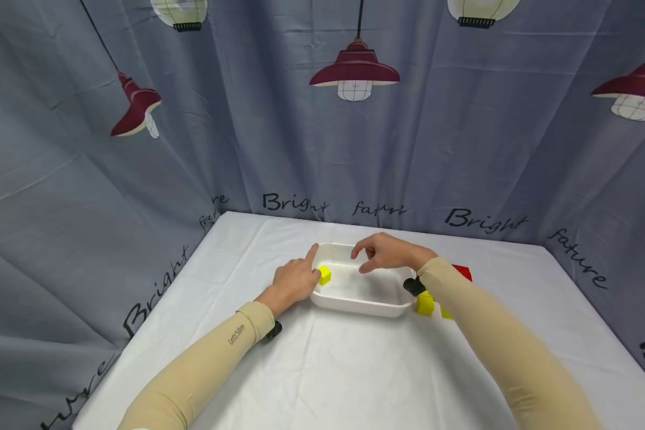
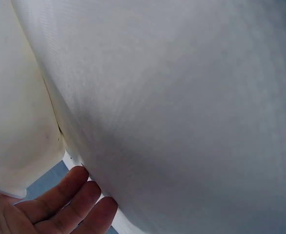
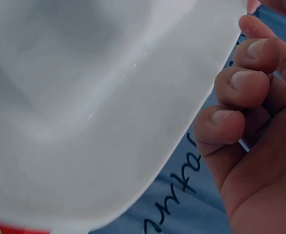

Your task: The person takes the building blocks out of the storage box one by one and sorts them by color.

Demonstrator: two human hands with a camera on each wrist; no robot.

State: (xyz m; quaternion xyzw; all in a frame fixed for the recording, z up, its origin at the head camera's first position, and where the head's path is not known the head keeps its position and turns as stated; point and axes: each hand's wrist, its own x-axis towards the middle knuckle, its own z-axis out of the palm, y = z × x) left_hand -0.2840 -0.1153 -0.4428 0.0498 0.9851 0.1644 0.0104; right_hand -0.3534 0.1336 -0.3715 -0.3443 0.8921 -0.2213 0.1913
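A white rectangular tray (image 1: 362, 306) sits on the table, one yellow cube (image 1: 325, 275) inside its left end. At that end my left hand (image 1: 294, 279) holds the rim, thumb over the edge beside the cube and index finger stretched along the side. Its other fingers (image 2: 72, 202) show outside the tray wall in the left wrist view. Above the tray's far right part hovers my right hand (image 1: 389, 251), thumb and index finger apart with nothing between them. In the right wrist view its remaining fingers (image 3: 240, 87) look loosely bent beside the tray rim.
Right of the tray stand a yellow cube (image 1: 424, 303) and another yellow piece (image 1: 446, 312), partly covered by the right forearm. A red block (image 1: 462, 272) lies behind that arm. White cloth (image 1: 322, 376) covers the table; a grey printed curtain (image 1: 301, 131) hangs around it.
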